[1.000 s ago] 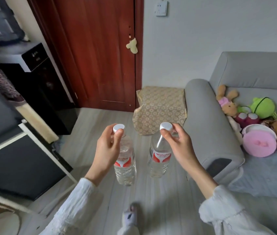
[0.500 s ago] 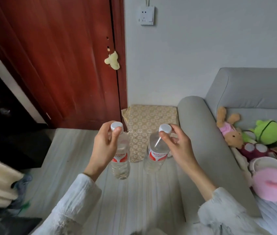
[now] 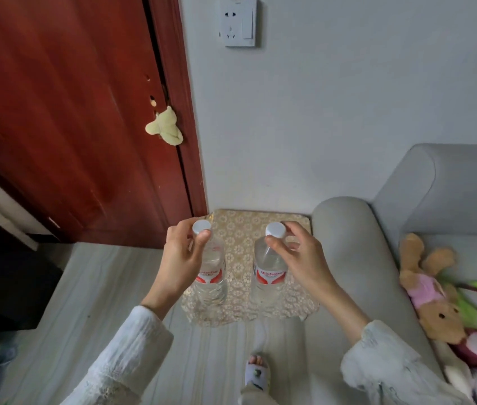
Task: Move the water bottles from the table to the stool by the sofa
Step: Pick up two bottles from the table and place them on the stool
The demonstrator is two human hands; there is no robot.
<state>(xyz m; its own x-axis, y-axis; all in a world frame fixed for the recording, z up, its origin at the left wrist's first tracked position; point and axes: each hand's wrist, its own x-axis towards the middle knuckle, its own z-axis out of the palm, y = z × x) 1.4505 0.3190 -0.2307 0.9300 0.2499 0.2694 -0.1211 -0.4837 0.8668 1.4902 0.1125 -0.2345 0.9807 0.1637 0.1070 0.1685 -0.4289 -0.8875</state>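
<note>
I carry two clear water bottles with white caps and red labels, both upright. My left hand (image 3: 180, 260) grips the neck of the left bottle (image 3: 210, 276) just under its cap. My right hand (image 3: 298, 258) pinches the neck of the right bottle (image 3: 268, 276) the same way. Both bottles hang above the stool (image 3: 238, 252), which is covered with a gold flower-patterned cloth and stands between the red door and the sofa arm. Whether the bottle bases touch the stool I cannot tell.
The grey sofa (image 3: 357, 258) runs along the right, with plush toys (image 3: 433, 287) on its seat. A red wooden door (image 3: 70, 127) stands at the left, a wall socket (image 3: 238, 21) above. My slippered foot (image 3: 256, 372) is on the pale floor before the stool.
I have walked up to the stool, which has grown larger in view. Both bottles, still held by their necks, now hang over the stool's cloth instead of over the floor.
</note>
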